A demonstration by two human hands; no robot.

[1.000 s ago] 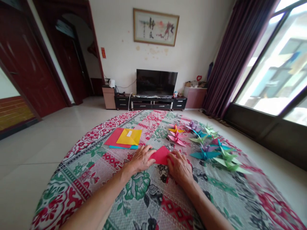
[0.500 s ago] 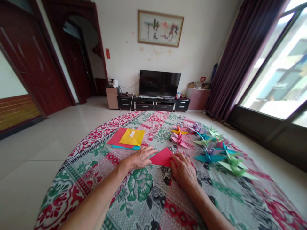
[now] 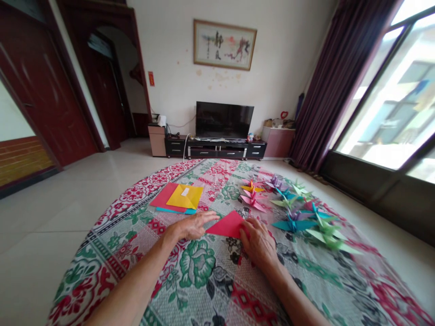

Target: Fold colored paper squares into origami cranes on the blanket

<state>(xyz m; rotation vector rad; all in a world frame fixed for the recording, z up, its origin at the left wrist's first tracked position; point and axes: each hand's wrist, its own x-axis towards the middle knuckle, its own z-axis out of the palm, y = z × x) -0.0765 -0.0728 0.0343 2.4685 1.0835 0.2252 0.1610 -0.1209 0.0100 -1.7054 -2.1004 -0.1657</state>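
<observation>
A folded red sheet of origami paper (image 3: 227,226) lies on the tablecloth between my hands, its pointed left end towards my left hand. My left hand (image 3: 195,225) hovers by that point, fingers stretched out and slightly apart, with no paper visibly held. Over the paper's right end rests my right hand (image 3: 258,240), its fingers curled and thumb against the edge; that end is partly hidden under them. To the upper left lies a stack of paper: a yellow piece (image 3: 185,197) with a small white label, a pinkish-red sheet (image 3: 163,198) and a blue sheet (image 3: 175,210).
Several folded paper cranes stand on the right of the table, among them a pink crane (image 3: 253,199), a blue crane (image 3: 294,222) and a green crane (image 3: 329,235). The round table has a floral tablecloth (image 3: 197,265). Beyond it stands a television (image 3: 224,120) on a low cabinet.
My left hand has slid left off the red paper, so its left point now shows. My right hand stays on the right end. The view has shifted slightly.
</observation>
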